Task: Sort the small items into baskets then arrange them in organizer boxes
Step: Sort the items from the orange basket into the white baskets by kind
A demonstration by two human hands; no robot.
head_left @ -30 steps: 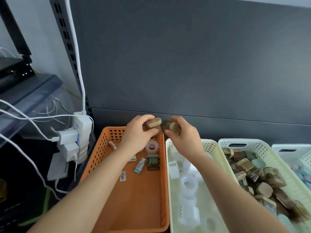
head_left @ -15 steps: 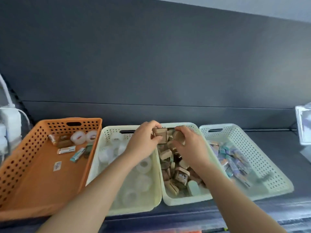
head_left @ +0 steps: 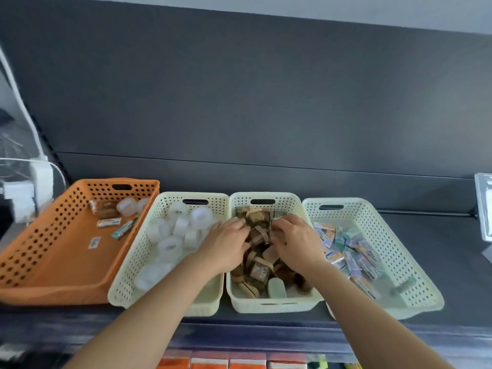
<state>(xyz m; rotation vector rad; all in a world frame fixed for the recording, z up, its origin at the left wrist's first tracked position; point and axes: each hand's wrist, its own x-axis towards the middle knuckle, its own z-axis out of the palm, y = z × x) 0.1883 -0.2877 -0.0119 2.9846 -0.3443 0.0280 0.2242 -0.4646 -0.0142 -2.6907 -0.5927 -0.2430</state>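
The dark counter (head_left: 439, 235) carries four baskets in a row. The orange basket (head_left: 53, 235) sits farthest toward nine o'clock. Next come the cream basket of tape rolls (head_left: 165, 201), the middle cream basket (head_left: 271, 302) and, at three o'clock, the cream basket of packets (head_left: 399, 249).

A second ago you held two brown pieces over the orange basket. Now your left hand (head_left: 226, 243) and right hand (head_left: 295, 241) are down inside the middle basket. Their fingers are curled into the pile of brown pieces (head_left: 259, 270) toward its twelve o'clock end. I cannot tell whether either hand has let go yet.

That likely means two more brown pieces are sorted. A few mixed items (head_left: 109, 222) are left at the orange basket's twelve o'clock end, so sorting isn't finished.
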